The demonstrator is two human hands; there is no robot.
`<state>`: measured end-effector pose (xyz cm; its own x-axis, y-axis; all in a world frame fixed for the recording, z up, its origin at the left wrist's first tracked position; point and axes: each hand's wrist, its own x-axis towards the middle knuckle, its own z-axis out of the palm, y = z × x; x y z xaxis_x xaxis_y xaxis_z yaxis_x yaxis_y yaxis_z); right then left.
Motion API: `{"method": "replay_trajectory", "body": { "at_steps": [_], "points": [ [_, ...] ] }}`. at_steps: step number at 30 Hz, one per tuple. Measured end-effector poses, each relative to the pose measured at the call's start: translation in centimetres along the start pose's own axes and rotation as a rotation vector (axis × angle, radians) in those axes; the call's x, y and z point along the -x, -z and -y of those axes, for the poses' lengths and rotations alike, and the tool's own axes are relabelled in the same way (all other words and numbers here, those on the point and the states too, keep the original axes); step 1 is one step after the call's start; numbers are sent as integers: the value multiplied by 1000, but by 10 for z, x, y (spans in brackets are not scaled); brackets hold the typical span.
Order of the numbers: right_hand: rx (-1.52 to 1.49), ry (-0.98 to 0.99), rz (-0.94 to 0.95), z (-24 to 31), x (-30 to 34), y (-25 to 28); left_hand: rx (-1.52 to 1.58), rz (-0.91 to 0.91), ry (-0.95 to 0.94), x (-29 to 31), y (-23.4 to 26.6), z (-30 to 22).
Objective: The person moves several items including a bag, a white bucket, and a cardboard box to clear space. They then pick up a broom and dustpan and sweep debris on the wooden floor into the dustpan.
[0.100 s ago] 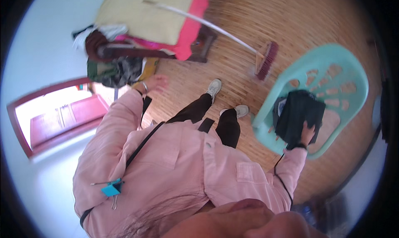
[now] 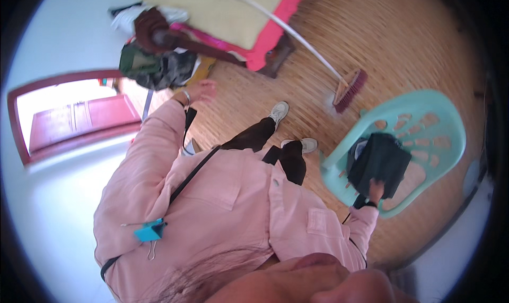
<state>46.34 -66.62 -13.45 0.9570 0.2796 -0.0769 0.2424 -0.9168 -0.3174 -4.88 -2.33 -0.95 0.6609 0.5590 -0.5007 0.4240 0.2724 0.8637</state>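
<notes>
My left hand [image 2: 202, 91] hangs out to the left with its fingers spread and nothing in it; a metal bracelet circles the wrist. On the right, a black, flat-sided item [image 2: 383, 162], perhaps a bag or folded cloth, lies on the seat of a pale green plastic chair [image 2: 335, 171]. My right hand [image 2: 376, 189] rests against the near part of this black item, a dark band at its wrist. The fingers there are blurred, so their grip does not show. Something grey pokes out from under the item's left side.
A broom [image 2: 350, 88] with reddish bristles leans its pale handle on a bed [image 2: 212, 17] with a yellow and pink cover. Dark bags [image 2: 159, 70] stand beside the bed. Far left is a red-framed mirror [image 2: 21, 128]. Wooden flooring [image 2: 233, 104] lies around my shoes.
The whole view has shifted, so the chair sits lower and the bed farther right. My right hand has slid left along the black item's near part. My left hand stays spread.
</notes>
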Motion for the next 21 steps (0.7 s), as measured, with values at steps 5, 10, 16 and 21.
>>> {"method": "replay_trajectory", "body": {
  "at_steps": [5, 10, 16, 21],
  "points": [
    [213, 203, 602, -26, 14, -10, 229, -63, -80, 17, 22, 44],
    [-350, -287, 419, -10, 51, 25, 372, -122, -61, 9, 38, 93],
    [55, 93, 470, 58, 23, 60, 529, -113, -82, -21, 52, 143],
    [184, 246, 457, 203, 16, 55, 683, -134, -81, -27, 87, 191]
  ]
}}
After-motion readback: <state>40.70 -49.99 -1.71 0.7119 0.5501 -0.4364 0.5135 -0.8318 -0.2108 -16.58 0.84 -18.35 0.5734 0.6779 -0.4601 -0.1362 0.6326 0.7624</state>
